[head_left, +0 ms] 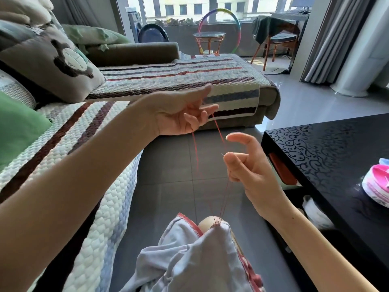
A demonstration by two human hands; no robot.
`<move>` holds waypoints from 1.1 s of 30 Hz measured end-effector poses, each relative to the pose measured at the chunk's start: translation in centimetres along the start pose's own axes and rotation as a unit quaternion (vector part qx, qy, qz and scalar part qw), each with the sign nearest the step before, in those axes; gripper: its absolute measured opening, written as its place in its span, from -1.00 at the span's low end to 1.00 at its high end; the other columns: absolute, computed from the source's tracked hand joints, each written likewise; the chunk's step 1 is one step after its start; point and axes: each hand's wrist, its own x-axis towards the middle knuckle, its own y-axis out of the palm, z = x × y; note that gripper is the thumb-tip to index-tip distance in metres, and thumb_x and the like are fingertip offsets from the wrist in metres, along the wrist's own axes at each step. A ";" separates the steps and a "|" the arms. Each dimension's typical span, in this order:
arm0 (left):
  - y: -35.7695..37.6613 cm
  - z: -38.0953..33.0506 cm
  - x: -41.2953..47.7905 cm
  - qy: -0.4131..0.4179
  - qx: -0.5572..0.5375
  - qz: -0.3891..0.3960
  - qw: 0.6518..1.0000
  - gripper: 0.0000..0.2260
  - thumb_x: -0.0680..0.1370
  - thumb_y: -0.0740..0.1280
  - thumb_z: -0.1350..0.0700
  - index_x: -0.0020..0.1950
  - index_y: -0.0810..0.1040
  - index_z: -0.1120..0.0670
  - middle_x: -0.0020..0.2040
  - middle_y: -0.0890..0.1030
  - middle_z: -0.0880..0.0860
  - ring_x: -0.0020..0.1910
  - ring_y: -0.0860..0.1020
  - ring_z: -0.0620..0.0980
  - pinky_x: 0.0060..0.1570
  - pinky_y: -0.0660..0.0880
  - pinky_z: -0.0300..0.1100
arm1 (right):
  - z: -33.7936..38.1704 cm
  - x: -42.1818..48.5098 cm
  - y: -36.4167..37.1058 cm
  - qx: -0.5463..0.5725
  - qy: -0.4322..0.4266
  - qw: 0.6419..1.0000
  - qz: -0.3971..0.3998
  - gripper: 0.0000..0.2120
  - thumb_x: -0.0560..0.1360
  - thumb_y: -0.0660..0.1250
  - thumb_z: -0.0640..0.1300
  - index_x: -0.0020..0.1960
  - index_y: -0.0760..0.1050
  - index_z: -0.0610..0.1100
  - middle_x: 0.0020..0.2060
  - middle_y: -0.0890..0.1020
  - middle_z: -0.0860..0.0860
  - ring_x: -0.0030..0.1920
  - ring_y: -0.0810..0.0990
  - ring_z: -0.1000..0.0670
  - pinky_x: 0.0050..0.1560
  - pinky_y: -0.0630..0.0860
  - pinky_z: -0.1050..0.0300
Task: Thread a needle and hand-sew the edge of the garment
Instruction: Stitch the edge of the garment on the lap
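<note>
My right hand [246, 163] pinches the thin needle [222, 153], forefinger lifted; my left hand [179, 114] hooks the red thread [196, 157] round curled fingers. The pale grey garment [189, 256] lies limp across my knee [207, 221], thread rising from its red-trimmed edge: soft and light, I judge, best gripped beside the seam. No writing is legible.

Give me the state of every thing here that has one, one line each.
garment: bunched on the lap, edge partly sewn in red.
thread: red, drawn up from the garment's edge.
needle: pinched, tip showing.
left hand: raised, fingers curled round the thread.
right hand: pinches the needle, forefinger lifted.
</note>
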 end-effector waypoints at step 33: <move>1.5 19.7 -5.0 -0.062 0.103 0.104 0.987 -0.91 0.41 0.50 0.21 -0.31 0.69 0.14 -0.39 0.61 0.02 -0.43 0.53 -0.14 -0.39 0.45 -0.33 | -3.7 -1.3 -7.8 0.008 0.317 0.933 -0.171 -0.74 0.61 0.21 -0.10 -0.20 0.51 -0.17 -0.27 0.65 -0.05 -0.19 0.68 -0.04 -0.07 0.64 0.03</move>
